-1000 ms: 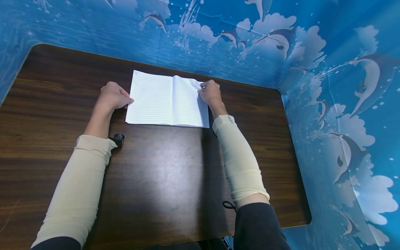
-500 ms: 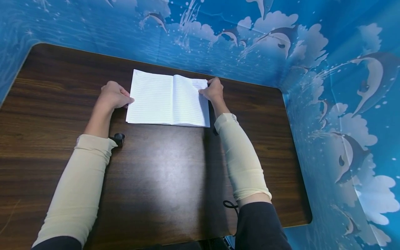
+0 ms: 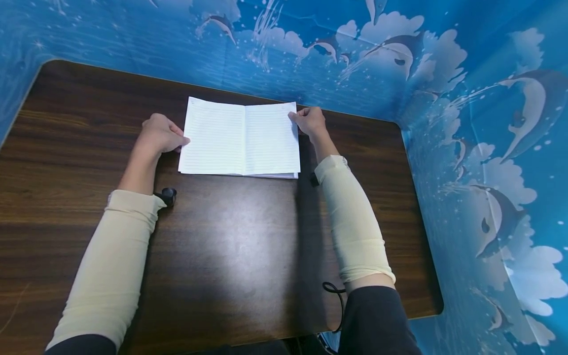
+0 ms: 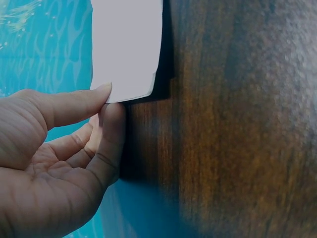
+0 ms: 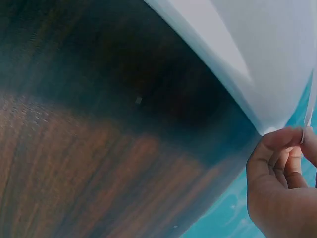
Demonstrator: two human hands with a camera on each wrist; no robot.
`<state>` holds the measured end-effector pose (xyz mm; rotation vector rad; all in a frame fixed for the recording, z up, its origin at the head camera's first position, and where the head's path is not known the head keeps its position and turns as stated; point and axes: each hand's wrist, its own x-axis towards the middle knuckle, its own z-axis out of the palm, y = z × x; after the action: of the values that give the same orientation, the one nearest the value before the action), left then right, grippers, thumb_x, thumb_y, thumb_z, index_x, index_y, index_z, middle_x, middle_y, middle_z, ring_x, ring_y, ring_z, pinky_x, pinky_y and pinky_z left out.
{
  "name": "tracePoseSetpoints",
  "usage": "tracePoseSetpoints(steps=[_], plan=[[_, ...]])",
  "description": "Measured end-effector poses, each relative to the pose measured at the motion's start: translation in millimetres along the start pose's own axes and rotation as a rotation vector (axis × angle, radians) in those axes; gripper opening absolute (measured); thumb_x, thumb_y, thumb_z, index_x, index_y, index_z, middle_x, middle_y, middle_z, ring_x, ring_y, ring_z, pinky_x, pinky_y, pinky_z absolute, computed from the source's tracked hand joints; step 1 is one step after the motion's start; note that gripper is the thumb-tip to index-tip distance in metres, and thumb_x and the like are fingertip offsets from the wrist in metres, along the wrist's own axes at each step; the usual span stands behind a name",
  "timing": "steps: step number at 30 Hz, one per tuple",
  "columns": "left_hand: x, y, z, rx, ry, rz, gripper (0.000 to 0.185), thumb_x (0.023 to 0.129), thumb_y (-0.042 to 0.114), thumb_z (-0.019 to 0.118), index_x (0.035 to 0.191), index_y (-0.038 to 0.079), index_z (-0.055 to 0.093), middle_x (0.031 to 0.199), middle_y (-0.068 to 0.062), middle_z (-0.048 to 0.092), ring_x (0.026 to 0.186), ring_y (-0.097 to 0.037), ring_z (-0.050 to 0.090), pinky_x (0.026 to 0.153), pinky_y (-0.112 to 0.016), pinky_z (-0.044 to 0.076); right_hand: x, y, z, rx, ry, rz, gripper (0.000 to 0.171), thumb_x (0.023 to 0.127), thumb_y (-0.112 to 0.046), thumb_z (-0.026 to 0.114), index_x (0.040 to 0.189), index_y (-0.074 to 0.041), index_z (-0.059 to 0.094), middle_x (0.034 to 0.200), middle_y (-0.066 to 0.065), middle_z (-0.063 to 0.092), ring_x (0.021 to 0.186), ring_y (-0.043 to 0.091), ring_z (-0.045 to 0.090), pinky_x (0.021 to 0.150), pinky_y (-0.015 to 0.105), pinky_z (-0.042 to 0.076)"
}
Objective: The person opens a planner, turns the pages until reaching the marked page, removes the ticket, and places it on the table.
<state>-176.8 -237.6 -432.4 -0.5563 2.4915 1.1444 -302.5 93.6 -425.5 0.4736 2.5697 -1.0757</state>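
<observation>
An open notebook with lined white pages lies near the far edge of the table in the head view. My left hand pinches its left edge; the left wrist view shows thumb above and fingers below the pages. At the upper right edge, thumb and fingers of my right hand pinch the right page. That page is raised, and lower sheets peek out beneath its bottom edge. In the right wrist view the page bows up from the hand.
The dark wood table has rounded corners. A blue curtain printed with dolphins hangs along its far and right sides. A black cable loops beside the right forearm near the front edge.
My right hand has moved right and slightly away, drawing the right page out from a bulged, creased shape to a smoother spread one. The left hand keeps its hold in place.
</observation>
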Motion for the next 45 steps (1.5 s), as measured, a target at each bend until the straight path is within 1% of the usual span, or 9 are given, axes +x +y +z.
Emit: tracePoseSetpoints(steps=[9, 16, 23, 28, 32, 36, 38, 42, 45], plan=[[-0.4, 0.3, -0.5, 0.009, 0.002, -0.001, 0.029, 0.095, 0.017, 0.067, 0.109, -0.008, 0.068, 0.124, -0.031, 0.045, 0.104, -0.040, 0.049, 0.080, -0.049, 0.043, -13, -25, -10, 0.157, -0.098, 0.027, 0.031, 0.096, -0.042, 0.064, 0.106, -0.012, 0.064, 0.117, 0.003, 0.060, 0.101, 0.016, 0.060, 0.096, 0.036, 0.051], [0.6, 0.3, 0.1, 0.007, -0.008, -0.012, 0.030, 0.095, 0.018, 0.066, 0.111, -0.007, 0.068, 0.118, -0.028, 0.050, 0.103, -0.038, 0.049, 0.079, -0.047, 0.043, -28, -49, -15, 0.192, -0.168, -0.041, 0.032, 0.096, -0.043, 0.063, 0.105, -0.012, 0.067, 0.110, 0.002, 0.060, 0.096, 0.015, 0.060, 0.092, 0.035, 0.051], [0.7, 1.5, -1.2, 0.002, -0.014, -0.006, 0.030, 0.096, 0.018, 0.065, 0.112, -0.007, 0.067, 0.110, -0.025, 0.054, 0.101, -0.038, 0.051, 0.083, -0.050, 0.042, -43, -74, -14, 0.264, -0.230, -0.064, 0.030, 0.097, -0.039, 0.062, 0.105, -0.011, 0.069, 0.103, 0.002, 0.058, 0.090, 0.014, 0.060, 0.089, 0.033, 0.053], [-0.8, 1.5, -1.2, -0.002, -0.016, -0.006, 0.031, 0.097, 0.018, 0.064, 0.114, -0.007, 0.066, 0.113, -0.026, 0.052, 0.102, -0.039, 0.051, 0.082, -0.050, 0.042, -50, -90, -3, 0.280, -0.260, -0.118, 0.029, 0.097, -0.037, 0.063, 0.102, -0.010, 0.070, 0.102, 0.002, 0.058, 0.081, 0.014, 0.057, 0.088, 0.033, 0.054], [-1.1, -0.5, -1.0, -0.003, -0.018, -0.001, 0.030, 0.097, 0.018, 0.063, 0.114, -0.007, 0.066, 0.113, -0.026, 0.051, 0.103, -0.039, 0.050, 0.082, -0.049, 0.041, -55, -101, 9, 0.309, -0.289, -0.143, 0.026, 0.096, -0.033, 0.065, 0.099, -0.008, 0.070, 0.102, 0.003, 0.060, 0.080, 0.015, 0.059, 0.089, 0.034, 0.055], [-0.1, -3.1, -0.7, -0.005, -0.008, 0.011, 0.029, 0.097, 0.018, 0.062, 0.112, -0.006, 0.067, 0.104, -0.022, 0.055, 0.098, -0.037, 0.051, 0.080, -0.049, 0.041, -59, -111, 22, 0.347, -0.318, -0.151, 0.024, 0.096, -0.030, 0.065, 0.101, -0.007, 0.069, 0.104, 0.004, 0.063, 0.083, 0.016, 0.062, 0.086, 0.033, 0.057], [0.5, -3.8, 0.0, -0.003, 0.000, 0.022, 0.027, 0.097, 0.018, 0.062, 0.111, -0.006, 0.067, 0.099, -0.021, 0.058, 0.095, -0.036, 0.053, 0.079, -0.048, 0.041, -61, -115, 29, 0.361, -0.329, -0.154, 0.024, 0.096, -0.029, 0.065, 0.103, -0.006, 0.068, 0.104, 0.005, 0.064, 0.084, 0.016, 0.063, 0.084, 0.033, 0.057], [0.6, -4.2, 2.0, 0.008, 0.011, 0.053, 0.025, 0.098, 0.016, 0.061, 0.108, -0.006, 0.067, 0.105, -0.025, 0.055, 0.098, -0.037, 0.052, 0.081, -0.049, 0.042, -66, -120, 44, 0.387, -0.344, -0.181, 0.023, 0.095, -0.026, 0.065, 0.104, -0.005, 0.068, 0.097, 0.006, 0.063, 0.079, 0.016, 0.062, 0.086, 0.035, 0.057], [0.7, -4.6, 2.5, 0.022, 0.018, 0.079, 0.023, 0.098, 0.013, 0.059, 0.106, -0.007, 0.067, 0.101, -0.023, 0.056, 0.095, -0.036, 0.054, 0.080, -0.048, 0.042, -69, -124, 56, 0.407, -0.350, -0.203, 0.021, 0.095, -0.022, 0.066, 0.103, -0.003, 0.068, 0.092, 0.006, 0.062, 0.074, 0.016, 0.061, 0.081, 0.033, 0.058]])
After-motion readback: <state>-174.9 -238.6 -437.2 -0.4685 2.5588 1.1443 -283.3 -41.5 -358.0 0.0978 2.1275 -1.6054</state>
